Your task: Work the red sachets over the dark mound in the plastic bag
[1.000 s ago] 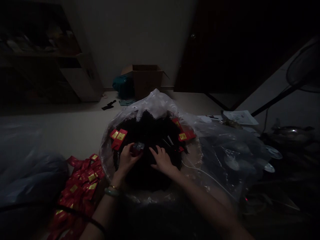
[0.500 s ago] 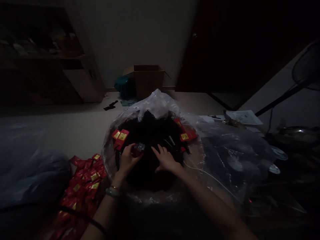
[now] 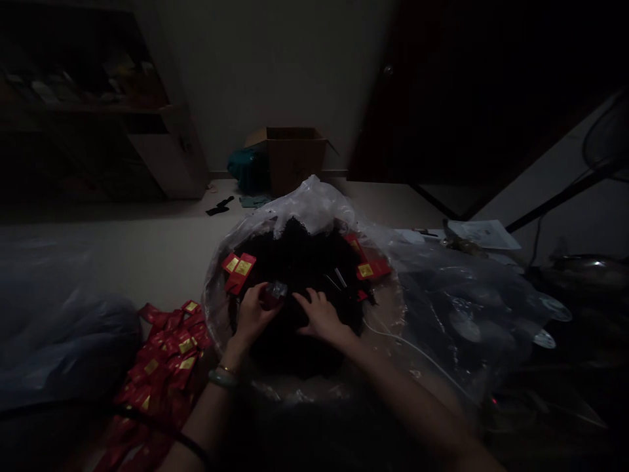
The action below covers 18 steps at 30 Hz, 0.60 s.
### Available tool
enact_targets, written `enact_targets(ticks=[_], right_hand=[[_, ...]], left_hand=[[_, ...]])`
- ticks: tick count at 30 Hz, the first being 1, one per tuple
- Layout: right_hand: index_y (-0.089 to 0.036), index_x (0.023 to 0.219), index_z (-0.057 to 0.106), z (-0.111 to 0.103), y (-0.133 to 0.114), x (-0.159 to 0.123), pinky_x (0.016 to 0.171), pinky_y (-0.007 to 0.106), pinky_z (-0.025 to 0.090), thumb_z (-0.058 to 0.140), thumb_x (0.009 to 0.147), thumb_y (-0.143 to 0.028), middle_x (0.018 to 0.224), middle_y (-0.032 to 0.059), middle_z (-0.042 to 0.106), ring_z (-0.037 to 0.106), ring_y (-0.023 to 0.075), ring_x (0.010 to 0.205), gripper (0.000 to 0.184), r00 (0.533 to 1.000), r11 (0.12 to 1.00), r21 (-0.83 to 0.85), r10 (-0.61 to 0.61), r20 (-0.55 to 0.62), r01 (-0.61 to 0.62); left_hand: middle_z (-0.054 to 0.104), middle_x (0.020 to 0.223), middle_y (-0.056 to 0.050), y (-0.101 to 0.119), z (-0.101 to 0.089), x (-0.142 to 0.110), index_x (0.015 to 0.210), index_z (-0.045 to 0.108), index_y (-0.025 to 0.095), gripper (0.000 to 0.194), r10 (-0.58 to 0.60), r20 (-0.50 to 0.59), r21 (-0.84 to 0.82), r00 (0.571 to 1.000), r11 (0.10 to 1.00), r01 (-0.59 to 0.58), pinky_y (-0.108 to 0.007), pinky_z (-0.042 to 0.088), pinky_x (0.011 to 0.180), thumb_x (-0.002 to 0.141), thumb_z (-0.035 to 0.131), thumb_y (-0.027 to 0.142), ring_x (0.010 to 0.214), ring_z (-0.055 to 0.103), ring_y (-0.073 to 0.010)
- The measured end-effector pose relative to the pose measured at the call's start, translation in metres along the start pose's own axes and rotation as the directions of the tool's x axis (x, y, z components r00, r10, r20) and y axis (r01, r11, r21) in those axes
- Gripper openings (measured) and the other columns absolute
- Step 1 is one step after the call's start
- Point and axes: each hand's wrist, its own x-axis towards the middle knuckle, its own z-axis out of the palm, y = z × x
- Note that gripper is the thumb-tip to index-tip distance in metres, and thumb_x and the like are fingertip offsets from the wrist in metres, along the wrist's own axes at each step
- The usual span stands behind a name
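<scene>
My left hand (image 3: 254, 319) grips a small packet (image 3: 276, 290) that looks red below with a clear, shiny plastic top. Beneath both hands, a dark loose heap (image 3: 295, 351), resembling dried tea leaves, fills a round basket lined with clear plastic (image 3: 317, 203). My right hand (image 3: 322, 316) reaches over the heap just right of the packet, fingers apart, with nothing visible in it. Red packets with gold labels (image 3: 240, 273) lie on the heap's left edge. More red packets (image 3: 376, 267) rest at its right, near two thin, pale sticks (image 3: 340, 278).
Many red packets (image 3: 167, 354) are piled left of the basket, beside a large plastic bag (image 3: 63, 347). Clear plastic sheeting (image 3: 442, 314) spreads to the right, crossed by a white cord (image 3: 422, 351). Behind stand a cardboard box (image 3: 296, 160) and a teal bag (image 3: 249, 169).
My right hand has shifted slightly left toward the packet, and its fingers are more bent. My left hand keeps hold of the packet. The camera view has moved a little.
</scene>
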Motion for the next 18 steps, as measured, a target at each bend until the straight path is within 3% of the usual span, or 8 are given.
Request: enact_targets(ticks=[4,8,12,18], right_hand=[[-0.027,0.126,0.054,0.001,-0.001,0.002,0.082,0.038,0.05,0.07,0.07,-0.014,0.13,0.0126,0.052,0.054,0.0284,0.112,0.06,1.0,0.999,-0.02,-0.029,-0.002,0.029],[-0.022,0.112,0.063,-0.01,0.019,0.014,0.086,0.032,0.049,0.063,0.073,-0.014,0.112,0.007,0.066,0.063,0.0214,0.1,0.04,0.991,0.969,0.247,0.057,-0.119,-0.026],[-0.021,0.103,0.067,-0.031,0.034,0.022,0.089,0.032,0.049,0.06,0.071,-0.014,0.105,0.0034,0.071,0.066,0.0193,0.096,0.034,0.968,0.879,0.476,0.106,-0.228,0.016],[-0.019,0.096,0.069,-0.074,0.031,0.018,0.089,0.032,0.048,0.06,0.068,-0.013,0.098,0.0019,0.072,0.066,0.0187,0.093,0.03,0.945,0.822,0.541,0.008,-0.328,0.18]], left_hand=[[0.062,0.09,-0.005,0.002,0.002,0.0,0.106,0.057,0.019,0.045,0.018,0.01,0.03,1.0,0.999,-0.018,-0.029,0.052,0.064,0.066,0.074,0.031,0.076,0.061,-0.018],[0.062,0.095,-0.005,0.007,0.006,0.005,0.108,0.056,0.02,0.048,0.056,0.055,0.081,0.997,0.995,-0.061,-0.031,0.052,0.07,0.065,0.075,0.027,0.083,0.06,-0.0201],[0.063,0.096,-0.005,0.015,0.012,0.014,0.108,0.056,0.02,0.049,0.085,0.091,0.144,0.992,0.985,-0.098,-0.035,0.051,0.077,0.063,0.076,0.022,0.088,0.059,-0.0226],[0.065,0.097,-0.006,0.032,0.018,0.022,0.108,0.056,0.019,0.051,0.095,0.124,0.181,0.988,0.977,-0.117,-0.036,0.049,0.078,0.061,0.074,0.016,0.088,0.057,-0.0239]])
